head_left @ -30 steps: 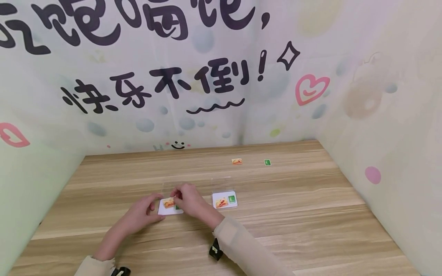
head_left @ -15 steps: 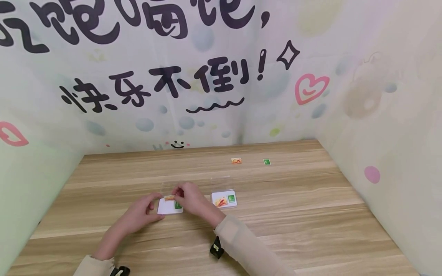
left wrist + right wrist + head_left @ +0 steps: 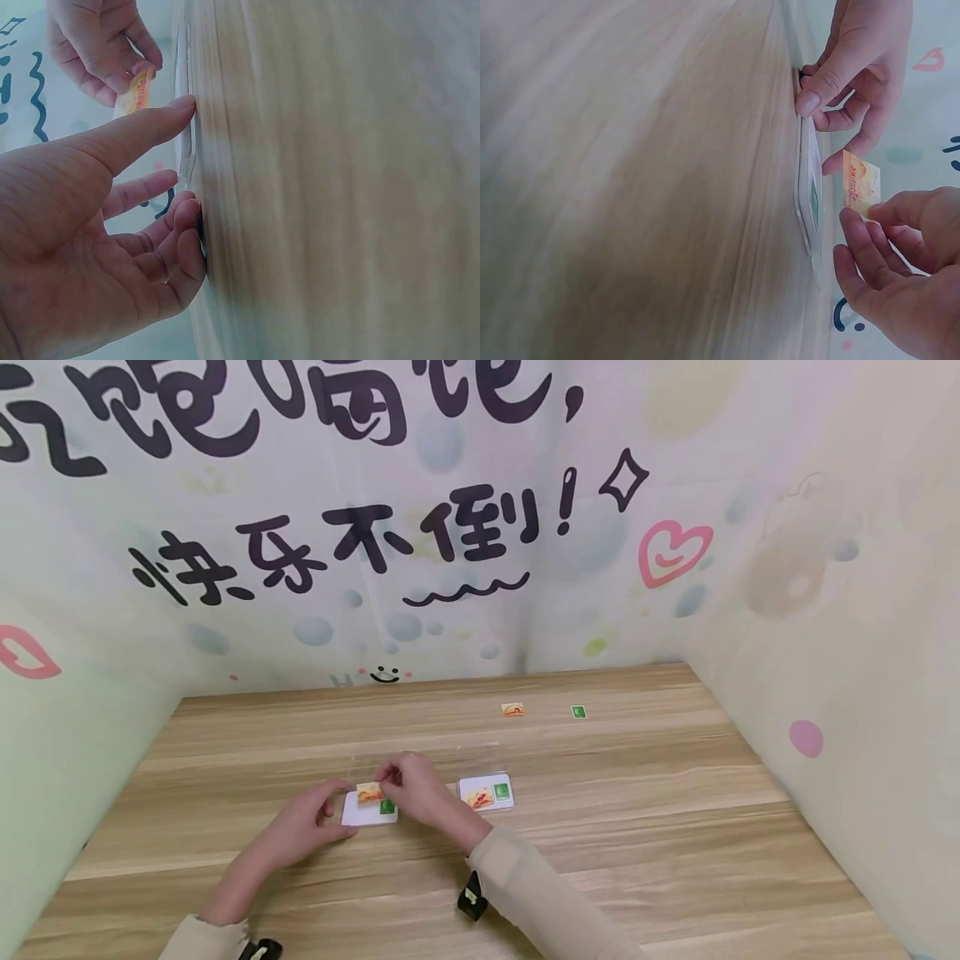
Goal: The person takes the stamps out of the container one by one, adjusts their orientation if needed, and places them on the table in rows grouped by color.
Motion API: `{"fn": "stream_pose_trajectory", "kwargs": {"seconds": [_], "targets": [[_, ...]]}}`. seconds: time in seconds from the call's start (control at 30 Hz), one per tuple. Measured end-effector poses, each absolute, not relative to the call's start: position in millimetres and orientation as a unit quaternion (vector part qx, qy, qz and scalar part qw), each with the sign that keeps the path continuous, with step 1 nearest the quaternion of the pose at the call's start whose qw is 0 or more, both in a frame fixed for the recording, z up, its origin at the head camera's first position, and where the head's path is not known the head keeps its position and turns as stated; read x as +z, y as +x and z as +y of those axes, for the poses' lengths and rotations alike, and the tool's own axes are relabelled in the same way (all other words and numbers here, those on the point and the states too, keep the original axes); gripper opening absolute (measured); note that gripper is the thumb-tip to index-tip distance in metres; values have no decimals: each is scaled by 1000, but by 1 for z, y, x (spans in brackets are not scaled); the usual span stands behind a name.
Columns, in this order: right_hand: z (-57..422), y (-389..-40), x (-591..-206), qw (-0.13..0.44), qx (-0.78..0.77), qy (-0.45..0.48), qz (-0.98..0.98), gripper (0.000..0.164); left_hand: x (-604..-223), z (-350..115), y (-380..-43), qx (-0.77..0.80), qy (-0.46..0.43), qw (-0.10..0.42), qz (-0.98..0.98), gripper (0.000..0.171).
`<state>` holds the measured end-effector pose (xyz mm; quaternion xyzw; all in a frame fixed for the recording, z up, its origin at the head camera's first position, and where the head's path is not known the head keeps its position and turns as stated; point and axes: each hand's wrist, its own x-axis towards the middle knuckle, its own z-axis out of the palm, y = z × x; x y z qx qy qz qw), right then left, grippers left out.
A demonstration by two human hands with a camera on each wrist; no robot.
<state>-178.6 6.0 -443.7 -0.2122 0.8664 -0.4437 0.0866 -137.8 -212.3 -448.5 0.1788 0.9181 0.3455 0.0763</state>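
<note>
A small orange stamp [image 3: 861,182] is pinched between the thumb and fingertips of my right hand [image 3: 415,787]. It hovers over the far edge of a flat plastic case [image 3: 360,817] with a white insert, its picture facing up toward the head view. On the right of that insert lies a green stamp [image 3: 387,807]. My left hand [image 3: 303,822] grips the case at its left end, thumb on the near edge and a finger at the far edge. Behind the case its clear lid [image 3: 364,767] stands open, partly hidden by my right hand.
A second case [image 3: 480,781] to the right holds an orange stamp [image 3: 481,798] and a green stamp [image 3: 502,792], its clear lid [image 3: 480,757] open behind. Farther back on the wooden table [image 3: 637,827] lie another orange stamp [image 3: 513,710] and green stamp [image 3: 579,712]. Printed curtain walls enclose the table.
My right hand has lifted the orange stamp off the white insert toward the far edge, uncovering the green stamp. The orange stamp tipped nearly edge-on, then turned its face up again. My left hand stayed put.
</note>
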Motion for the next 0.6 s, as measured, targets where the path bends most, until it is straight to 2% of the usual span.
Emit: {"fn": "stream_pose_trajectory", "kwargs": {"seconds": [0.6], "targets": [[10,-178,-443,94,-483,-195,849,9,-447,-212,-137,348,168,83,919,58]]}}
